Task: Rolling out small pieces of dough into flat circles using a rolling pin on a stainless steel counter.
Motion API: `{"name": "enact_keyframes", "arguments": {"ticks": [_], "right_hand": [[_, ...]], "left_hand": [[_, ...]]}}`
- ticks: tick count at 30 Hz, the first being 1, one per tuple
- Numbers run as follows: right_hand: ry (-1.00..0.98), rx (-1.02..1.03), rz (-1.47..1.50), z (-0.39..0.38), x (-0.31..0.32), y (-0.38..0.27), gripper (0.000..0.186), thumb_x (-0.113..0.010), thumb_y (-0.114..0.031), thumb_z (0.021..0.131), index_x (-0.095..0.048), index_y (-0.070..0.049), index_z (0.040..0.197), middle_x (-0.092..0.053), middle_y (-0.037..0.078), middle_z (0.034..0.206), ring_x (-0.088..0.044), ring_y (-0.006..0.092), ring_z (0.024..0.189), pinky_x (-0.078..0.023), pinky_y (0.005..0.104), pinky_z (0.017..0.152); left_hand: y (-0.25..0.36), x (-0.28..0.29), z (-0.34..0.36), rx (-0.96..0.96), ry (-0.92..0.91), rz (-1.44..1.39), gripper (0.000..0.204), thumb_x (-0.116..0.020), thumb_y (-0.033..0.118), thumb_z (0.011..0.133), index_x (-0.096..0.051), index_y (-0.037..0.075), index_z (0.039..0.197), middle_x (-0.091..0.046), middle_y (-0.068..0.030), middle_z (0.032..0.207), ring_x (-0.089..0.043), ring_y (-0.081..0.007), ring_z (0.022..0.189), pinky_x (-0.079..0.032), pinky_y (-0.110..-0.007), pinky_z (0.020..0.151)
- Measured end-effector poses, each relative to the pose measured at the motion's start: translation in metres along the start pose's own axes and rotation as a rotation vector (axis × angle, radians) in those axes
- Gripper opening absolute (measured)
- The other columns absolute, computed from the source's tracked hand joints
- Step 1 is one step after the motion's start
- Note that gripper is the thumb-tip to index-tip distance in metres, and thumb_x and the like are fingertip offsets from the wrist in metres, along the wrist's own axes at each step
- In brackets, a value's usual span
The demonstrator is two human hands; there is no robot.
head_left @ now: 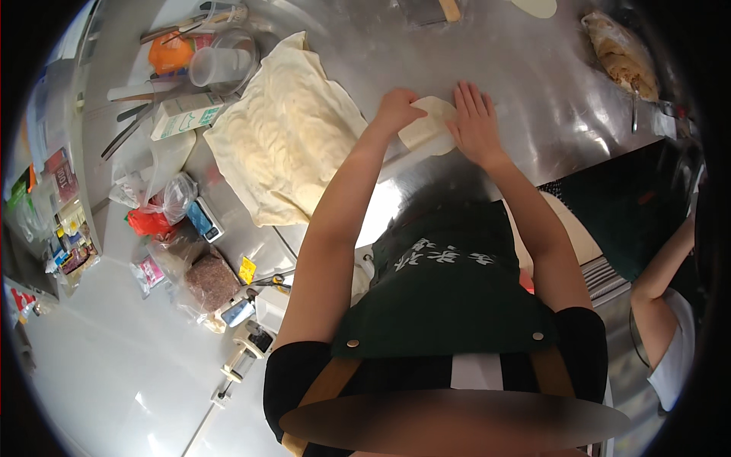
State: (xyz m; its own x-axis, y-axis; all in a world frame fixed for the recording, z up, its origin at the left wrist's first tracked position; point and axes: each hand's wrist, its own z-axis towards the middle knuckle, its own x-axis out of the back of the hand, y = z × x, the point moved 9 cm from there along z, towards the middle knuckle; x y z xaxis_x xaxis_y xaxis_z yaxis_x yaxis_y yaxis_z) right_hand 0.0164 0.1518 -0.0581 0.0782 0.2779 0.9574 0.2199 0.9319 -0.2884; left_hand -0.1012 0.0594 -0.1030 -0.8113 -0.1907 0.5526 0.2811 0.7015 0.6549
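Observation:
A small pale sheet of dough [422, 133] lies on the steel worktop [533, 84] in front of me. My left hand [398, 109] grips its upper left part with curled fingers. My right hand [476, 122] rests beside it at the right, fingers stretched out, thumb side near the dough. To the left of my hands spreads a large wrinkled, lumpy sheet of cream-coloured dough [282, 137].
Plastic containers [221, 65], a carton [183, 118], bags, a small scale [204, 219] and a bag of brown crumbly stuff [213, 282] crowd the left. A filled bag [620, 57] lies at back right. A co-worker's arm [655, 282] shows at the right.

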Motion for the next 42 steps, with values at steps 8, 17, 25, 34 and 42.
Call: {"name": "enact_keyframes", "arguments": {"ticks": [8,17,25,34,42], "right_hand": [[0.031,0.238,0.088,-0.076,0.029,0.024,0.047,-0.071,-0.016,0.067,-0.053,-0.004,0.109,-0.048,0.012,0.123,-0.041,0.029,0.12,-0.026,0.045,0.106],[-0.072,0.321,0.194,-0.051,0.052,0.012,0.036,-0.071,-0.011,0.062,-0.056,-0.008,0.095,-0.055,0.006,0.095,-0.05,0.0249,0.1,-0.033,0.0421,0.102],[-0.009,0.346,0.182,0.004,0.027,0.001,0.038,-0.066,-0.028,0.073,-0.056,-0.005,0.101,-0.055,0.01,0.105,-0.049,0.0287,0.106,-0.032,0.0451,0.1],[0.107,0.043,-0.106,0.014,0.008,0.002,0.05,-0.056,-0.03,0.083,-0.046,-0.003,0.124,-0.04,0.014,0.135,-0.037,0.0331,0.124,-0.03,0.0461,0.101],[0.045,-0.017,-0.059,0.025,-0.006,0.009,0.059,-0.052,-0.033,0.085,-0.035,-0.003,0.133,-0.033,0.014,0.141,-0.031,0.0314,0.13,-0.024,0.0467,0.106]], "left_hand": [[0.075,-0.012,-0.046,-0.096,0.051,0.423,0.024,-0.066,0.016,0.072,-0.064,0.003,0.092,-0.064,-0.0173,0.087,-0.06,-0.0346,0.085,-0.048,-0.04,0.074],[0.03,0.019,-0.051,-0.027,0.189,0.171,0.021,-0.061,0.01,0.073,-0.062,0.002,0.093,-0.062,-0.02,0.088,-0.059,-0.0373,0.084,-0.047,-0.042,0.073],[0.004,0.008,-0.028,-0.086,0.192,0.111,0.023,-0.059,0.007,0.072,-0.063,0.003,0.094,-0.062,-0.0204,0.088,-0.059,-0.0378,0.085,-0.047,-0.042,0.074],[-0.006,0.004,-0.032,0.009,0.145,-0.133,0.028,-0.058,0.01,0.073,-0.063,0.002,0.1,-0.064,-0.0158,0.082,-0.06,-0.0267,0.074,-0.046,-0.034,0.069],[0.001,0.004,-0.006,0.044,0.066,-0.055,0.028,-0.063,0.01,0.071,-0.065,0.003,0.098,-0.065,-0.0157,0.09,-0.062,-0.0283,0.08,-0.048,-0.036,0.072]]}}
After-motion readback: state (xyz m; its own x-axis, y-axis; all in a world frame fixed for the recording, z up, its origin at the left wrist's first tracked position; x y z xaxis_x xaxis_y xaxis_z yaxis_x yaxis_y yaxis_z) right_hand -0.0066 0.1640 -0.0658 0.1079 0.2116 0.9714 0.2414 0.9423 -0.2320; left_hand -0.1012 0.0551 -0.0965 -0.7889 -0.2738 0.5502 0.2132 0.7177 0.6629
